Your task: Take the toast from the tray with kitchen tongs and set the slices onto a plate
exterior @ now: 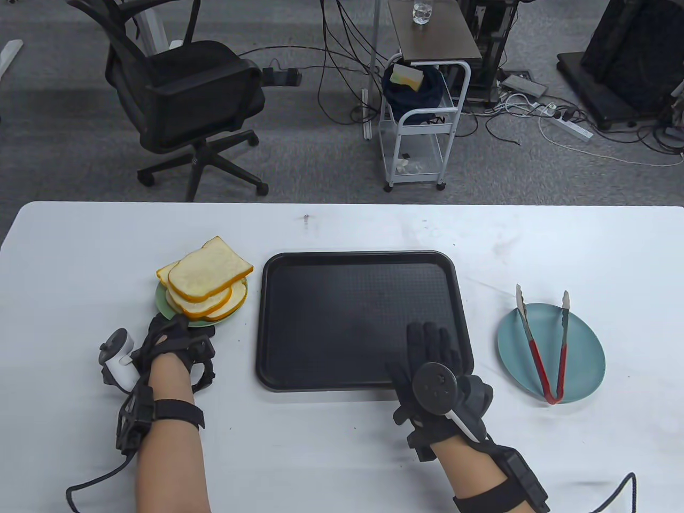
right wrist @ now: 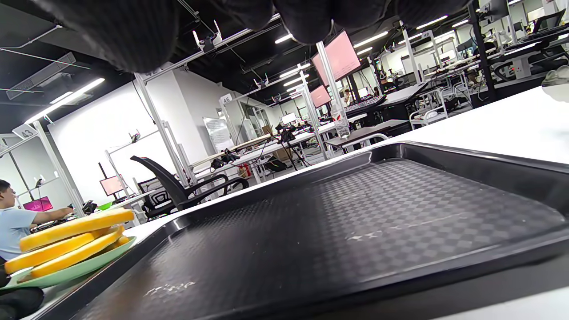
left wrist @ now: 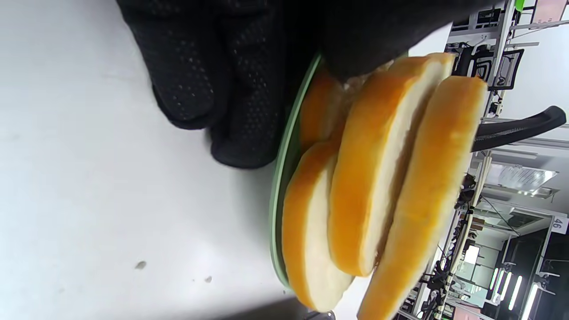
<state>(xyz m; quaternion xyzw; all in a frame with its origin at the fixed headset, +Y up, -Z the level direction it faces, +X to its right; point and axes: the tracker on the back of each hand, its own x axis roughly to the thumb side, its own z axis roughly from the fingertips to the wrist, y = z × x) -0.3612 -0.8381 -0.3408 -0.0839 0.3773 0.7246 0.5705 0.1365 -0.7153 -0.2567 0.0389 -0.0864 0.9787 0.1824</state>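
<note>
Several slices of toast (exterior: 208,272) (left wrist: 378,178) (right wrist: 71,244) are stacked on a small green plate (exterior: 162,303) (left wrist: 284,169) at the left of the table. My left hand (exterior: 179,331) holds that plate's near rim, with fingers (left wrist: 213,80) on the underside and the thumb (left wrist: 369,40) on the toast side. The black tray (exterior: 352,315) (right wrist: 355,222) in the middle has nothing on it. My right hand (exterior: 427,342) lies flat on its near right corner, fingers straight. Red-handled tongs (exterior: 539,363) rest on a blue plate (exterior: 582,352) at the right.
The white table (exterior: 342,224) runs the full width of the view. Behind its far edge stand a black office chair (exterior: 187,101) and a white trolley (exterior: 422,128). Cables from both gloves trail off the near edge.
</note>
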